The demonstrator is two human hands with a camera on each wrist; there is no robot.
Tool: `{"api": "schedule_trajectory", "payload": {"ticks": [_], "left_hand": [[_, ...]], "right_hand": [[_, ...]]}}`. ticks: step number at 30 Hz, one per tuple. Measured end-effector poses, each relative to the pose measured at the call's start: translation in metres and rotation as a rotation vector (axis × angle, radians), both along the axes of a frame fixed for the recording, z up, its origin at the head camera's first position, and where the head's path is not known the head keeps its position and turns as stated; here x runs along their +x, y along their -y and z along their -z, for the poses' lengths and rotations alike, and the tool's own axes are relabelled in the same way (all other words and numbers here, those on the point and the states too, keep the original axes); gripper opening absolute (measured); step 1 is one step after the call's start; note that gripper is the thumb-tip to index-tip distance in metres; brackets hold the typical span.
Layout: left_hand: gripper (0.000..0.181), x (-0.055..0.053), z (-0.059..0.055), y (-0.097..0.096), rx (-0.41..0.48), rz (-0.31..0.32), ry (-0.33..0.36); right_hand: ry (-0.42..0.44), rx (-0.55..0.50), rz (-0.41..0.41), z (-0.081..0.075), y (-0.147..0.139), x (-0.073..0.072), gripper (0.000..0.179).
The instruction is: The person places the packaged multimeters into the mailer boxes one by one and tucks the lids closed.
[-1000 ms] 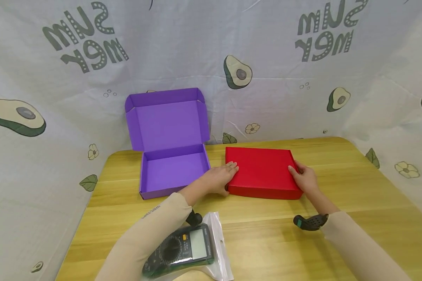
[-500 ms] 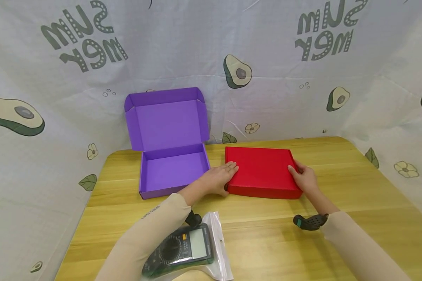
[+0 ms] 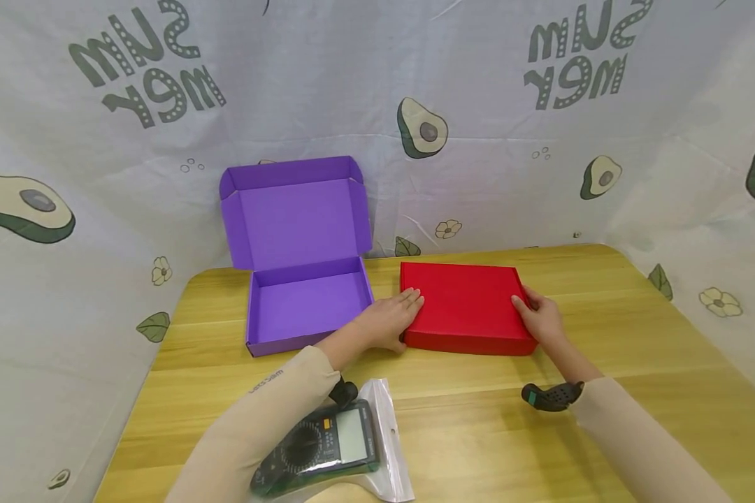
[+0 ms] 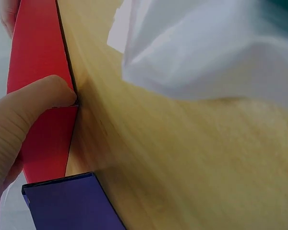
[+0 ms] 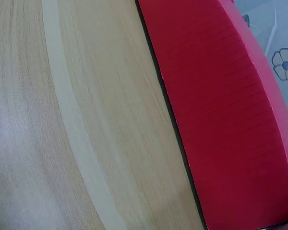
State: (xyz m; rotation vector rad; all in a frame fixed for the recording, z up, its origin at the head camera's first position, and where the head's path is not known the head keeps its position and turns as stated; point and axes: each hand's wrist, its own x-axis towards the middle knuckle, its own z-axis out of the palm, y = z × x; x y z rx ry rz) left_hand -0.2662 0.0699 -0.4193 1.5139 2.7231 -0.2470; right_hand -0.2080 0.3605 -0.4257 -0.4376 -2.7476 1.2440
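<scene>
A closed red cardboard box [image 3: 462,304] lies flat on the wooden table, held between both hands. My left hand [image 3: 386,321] grips its left side, fingers reaching onto the lid. In the left wrist view the thumb [image 4: 45,96] presses the lower edge of the box's front wall. On the opposite side my right hand [image 3: 542,321] grips the box, thumb on the lid's edge and the other fingers mostly hidden behind the side. The right wrist view is largely filled by the box's front wall [image 5: 221,115].
Just left of the red box stands an open purple box [image 3: 308,304], its lid raised against the patterned curtain [image 3: 491,175]. A dark multimeter [image 3: 321,447] in a clear plastic bag [image 3: 391,447] lies near the front, partly under the left forearm.
The whole head view has slid slightly to the left. Both hands and the red box keep the same places on the table.
</scene>
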Motion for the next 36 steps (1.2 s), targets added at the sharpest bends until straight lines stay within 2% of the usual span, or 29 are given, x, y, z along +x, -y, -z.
{"api": "schedule_trajectory", "payload": {"ticks": [9, 15, 29, 36], "left_hand": [[0.085, -0.0026, -0.0047, -0.0007, 0.006, 0.014, 0.017], [0.085, -0.0035, -0.0083, -0.0016, -0.009, -0.007, 0.047], [0.083, -0.0051, -0.0093, -0.0014, 0.017, 0.01, 0.061], [0.083, -0.0042, -0.0088, 0.0006, 0.041, -0.006, 0.081]], "right_hand": [[-0.008, 0.0, 0.001, 0.0004, -0.0019, -0.0018, 0.059], [-0.013, 0.018, 0.004, 0.0012, -0.0005, -0.0009, 0.059], [-0.045, -0.017, 0.011, 0.0037, 0.0003, 0.0019, 0.059], [-0.021, 0.003, 0.004, 0.0028, 0.0005, 0.0019, 0.06]]}}
